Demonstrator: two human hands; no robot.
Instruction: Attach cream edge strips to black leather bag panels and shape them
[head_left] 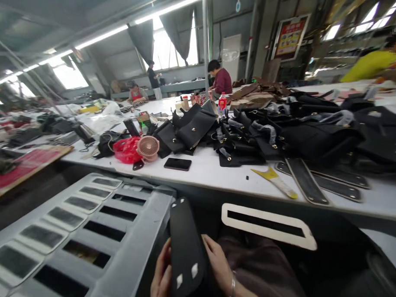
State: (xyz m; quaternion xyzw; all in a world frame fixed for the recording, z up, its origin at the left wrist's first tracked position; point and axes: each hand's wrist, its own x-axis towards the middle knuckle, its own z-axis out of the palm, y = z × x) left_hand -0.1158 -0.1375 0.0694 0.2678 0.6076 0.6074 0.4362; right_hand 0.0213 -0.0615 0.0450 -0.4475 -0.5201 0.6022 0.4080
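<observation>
A long black leather piece (187, 247) with rounded ends stands tilted above my lap, below the table's front edge. It has two small white spots at its far end and two larger white patches at its near end. My left hand (163, 270) grips its left edge, with the fingers curled along the side. On the opposite edge, my right hand (218, 262) holds it, thumb side up; a bracelet is on that wrist. The underside of the piece and some fingertips are hidden.
Left of my hands is a slotted grey plastic crate (122, 267) bearing several dark, pale-rimmed panels (48, 236). A pale slotted frame (263, 215) lies to the right. The white table (216, 177) holds black bags (198, 127), a phone (178, 164), a fan (148, 147) and straps (305, 180). People work beyond.
</observation>
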